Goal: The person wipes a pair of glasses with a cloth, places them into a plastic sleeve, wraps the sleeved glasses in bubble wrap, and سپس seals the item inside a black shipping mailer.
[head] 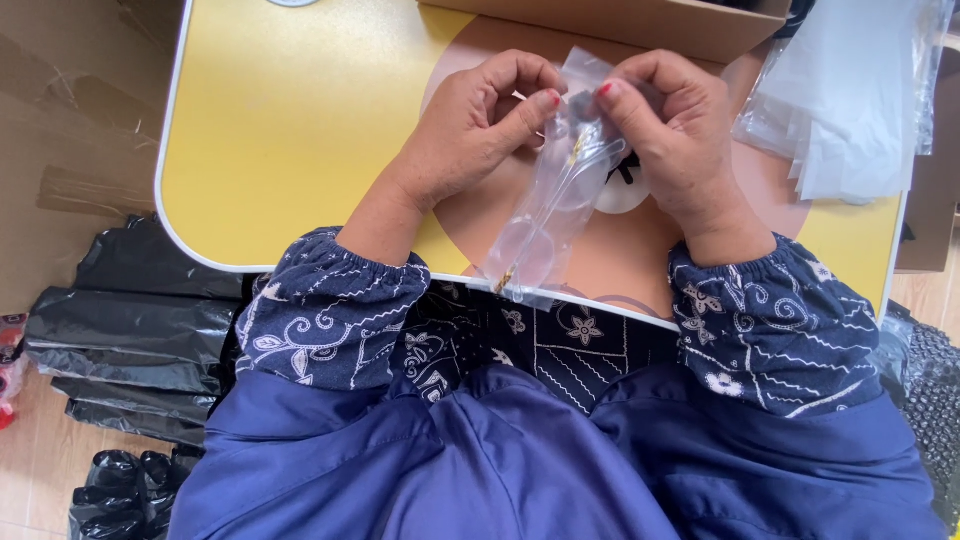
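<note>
My left hand [475, 125] and my right hand [670, 130] both pinch the top of a narrow clear plastic bag [545, 220]. The bag hangs down toward the table's near edge and holds a pair of glasses with clear lenses and thin gold-tipped arms. Both hands hover over the small yellow table [290, 120], above a round pinkish print on its top. My sleeves are dark blue with a white pattern.
A pile of clear plastic bags [850, 100] lies at the table's right end. A brown cardboard box [620, 25] stands at the far edge. Black plastic bags [140, 330] are stacked on the floor to the left, with flat cardboard [70, 110] beyond them.
</note>
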